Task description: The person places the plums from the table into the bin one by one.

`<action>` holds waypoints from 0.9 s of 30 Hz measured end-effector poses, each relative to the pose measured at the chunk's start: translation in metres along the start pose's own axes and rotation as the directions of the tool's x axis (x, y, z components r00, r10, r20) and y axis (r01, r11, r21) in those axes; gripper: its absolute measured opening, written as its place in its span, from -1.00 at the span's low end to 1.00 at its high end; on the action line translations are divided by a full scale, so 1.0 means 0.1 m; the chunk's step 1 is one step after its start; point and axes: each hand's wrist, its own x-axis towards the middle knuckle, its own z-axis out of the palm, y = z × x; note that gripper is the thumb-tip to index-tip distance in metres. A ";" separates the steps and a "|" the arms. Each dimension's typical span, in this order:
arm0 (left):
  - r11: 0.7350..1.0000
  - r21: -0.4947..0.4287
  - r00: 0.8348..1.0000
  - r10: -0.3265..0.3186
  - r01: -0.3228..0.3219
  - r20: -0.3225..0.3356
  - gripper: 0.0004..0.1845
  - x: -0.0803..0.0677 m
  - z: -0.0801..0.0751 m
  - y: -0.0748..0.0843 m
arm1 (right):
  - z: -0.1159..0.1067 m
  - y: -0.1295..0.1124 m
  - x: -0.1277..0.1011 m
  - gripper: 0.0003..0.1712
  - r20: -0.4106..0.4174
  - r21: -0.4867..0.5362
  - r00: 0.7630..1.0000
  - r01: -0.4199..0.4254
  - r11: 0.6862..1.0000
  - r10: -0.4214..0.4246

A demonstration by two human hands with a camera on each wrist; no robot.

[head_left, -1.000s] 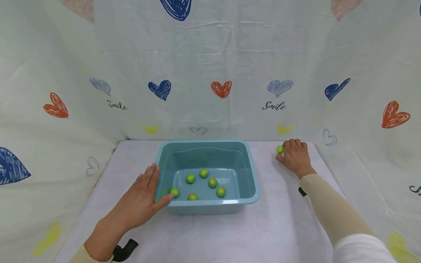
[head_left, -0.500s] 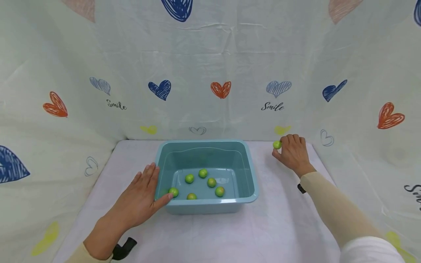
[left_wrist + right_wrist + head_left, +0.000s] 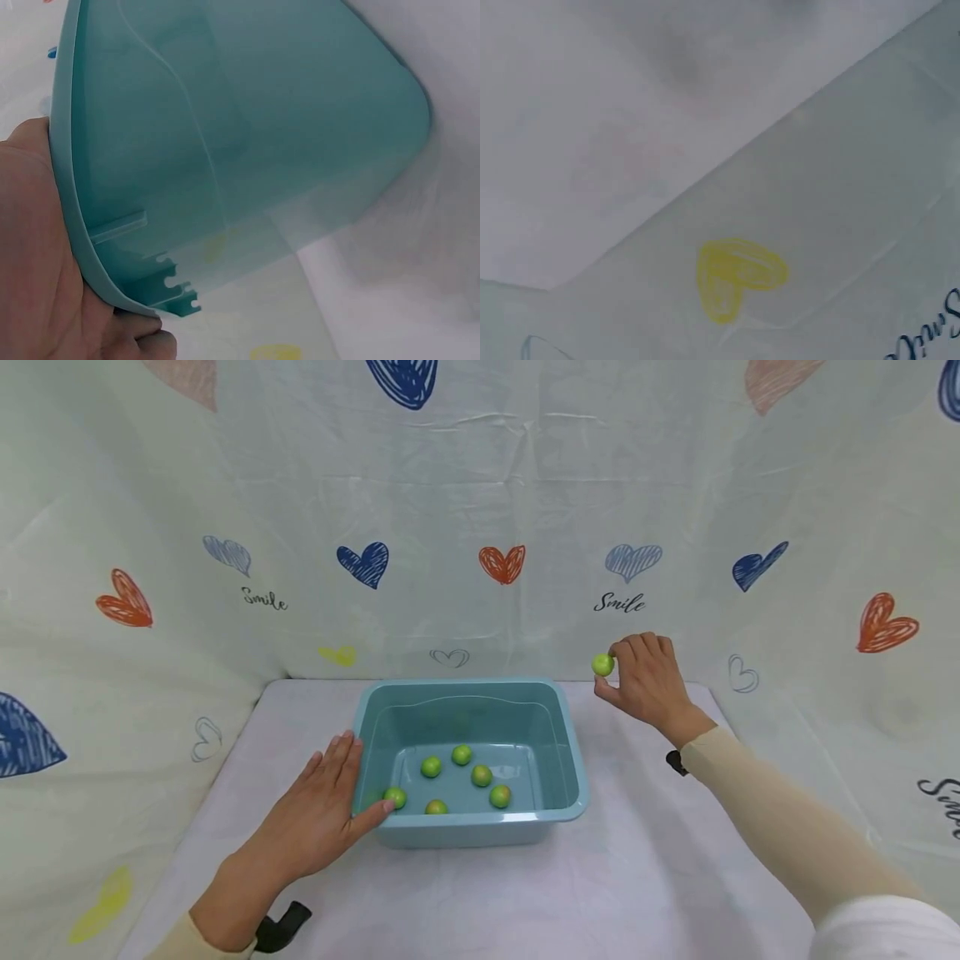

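Note:
In the head view a light-blue plastic basin (image 3: 472,833) stands on the table, with several small round green fruits (image 3: 482,776) lying loose on its floor. My left hand (image 3: 311,818) rests on the basin's left rim near the front corner, fingers straight and thumb over the front edge. The left wrist view shows that hand (image 3: 37,247) against the rim (image 3: 66,180), with the basin's outer wall beside it. To the right of the basin my right hand (image 3: 645,685) is raised, pinching one green fruit (image 3: 603,664) between thumb and fingers. The right wrist view shows neither hand nor fruit.
A white cloth covers the table (image 3: 600,885). Behind and on both sides hangs a pale curtain (image 3: 450,485) printed with hearts and "Smile"; in the right wrist view it shows a yellow heart (image 3: 735,274) beyond the table's edge.
My right hand has lifted the green fruit up from the table's back right and moved it left, toward the basin. The left hand and basin have stayed put.

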 end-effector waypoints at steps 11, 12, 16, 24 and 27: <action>1.000 -0.008 1.000 -0.003 0.003 0.001 0.10 0.00 0.01 0.01 | -0.36 -0.61 0.41 -0.55 -0.056 0.114 0.968 0.251 0.961 -0.246; 1.000 -0.010 1.000 -0.001 0.001 0.000 0.09 0.00 0.01 0.01 | -0.37 -0.67 0.44 -0.55 -0.054 0.124 0.962 0.274 0.954 -0.269; 1.000 -0.007 1.000 -0.006 0.006 0.006 0.10 0.01 0.01 0.01 | -0.43 -0.92 0.53 -0.56 -0.049 0.170 0.937 0.350 0.921 -0.347; 1.000 -0.007 1.000 -0.007 0.007 0.011 0.12 0.01 0.01 0.00 | -0.44 -1.33 0.56 -0.56 -0.013 0.224 0.897 0.433 0.873 -0.441; 1.000 -0.009 1.000 -0.007 0.007 0.009 0.12 0.01 0.01 0.00 | -0.40 -1.46 0.53 -0.56 -0.019 0.232 0.881 0.464 0.855 -0.473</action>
